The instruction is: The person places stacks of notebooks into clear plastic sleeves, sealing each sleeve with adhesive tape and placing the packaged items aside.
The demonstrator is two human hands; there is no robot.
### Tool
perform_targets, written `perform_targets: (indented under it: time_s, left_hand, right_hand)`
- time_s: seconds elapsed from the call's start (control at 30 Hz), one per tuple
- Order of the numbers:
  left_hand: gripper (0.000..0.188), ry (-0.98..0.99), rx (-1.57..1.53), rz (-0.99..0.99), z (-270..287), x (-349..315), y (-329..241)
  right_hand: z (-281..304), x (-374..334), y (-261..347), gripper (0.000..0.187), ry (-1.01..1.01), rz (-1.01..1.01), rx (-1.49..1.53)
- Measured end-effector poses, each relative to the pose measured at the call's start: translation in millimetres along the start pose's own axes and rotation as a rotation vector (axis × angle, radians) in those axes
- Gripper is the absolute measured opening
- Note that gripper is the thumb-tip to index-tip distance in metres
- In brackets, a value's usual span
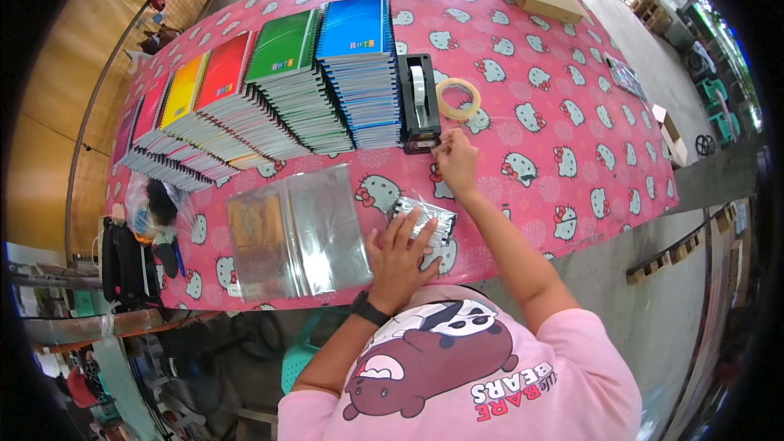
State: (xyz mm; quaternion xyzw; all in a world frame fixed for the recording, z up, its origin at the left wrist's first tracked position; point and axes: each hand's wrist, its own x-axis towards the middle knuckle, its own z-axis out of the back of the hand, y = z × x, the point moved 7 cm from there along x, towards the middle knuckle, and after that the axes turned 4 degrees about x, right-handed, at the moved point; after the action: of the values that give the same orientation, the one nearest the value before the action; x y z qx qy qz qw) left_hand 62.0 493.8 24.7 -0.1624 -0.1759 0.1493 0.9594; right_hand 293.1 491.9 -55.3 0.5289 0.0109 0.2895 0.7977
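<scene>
While my left hand (398,260) lies flat, fingers spread, pressing the clear-wrapped packet (425,220) onto the pink table (572,131), my right hand (456,162) reaches the black tape dispenser (419,102), fingertips pinched at its front edge; whether tape sits between them, I can't tell. The packet lies under my left fingertips.
</scene>
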Motion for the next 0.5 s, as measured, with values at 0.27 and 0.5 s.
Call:
perform_targets:
  time_s: [0.27,0.5]
  left_hand:
    - [0.069,0.044,0.007,0.071,3.5,1.2,3.9]
    - [0.072,0.039,0.019,0.079,4.3,2.7,2.9]
  right_hand:
    - [21.9,-8.1,125.6,0.022,0.972,-0.028,0.585]
    - [-20.9,-36.1,170.2,0.040,1.335,0.508,-0.241]
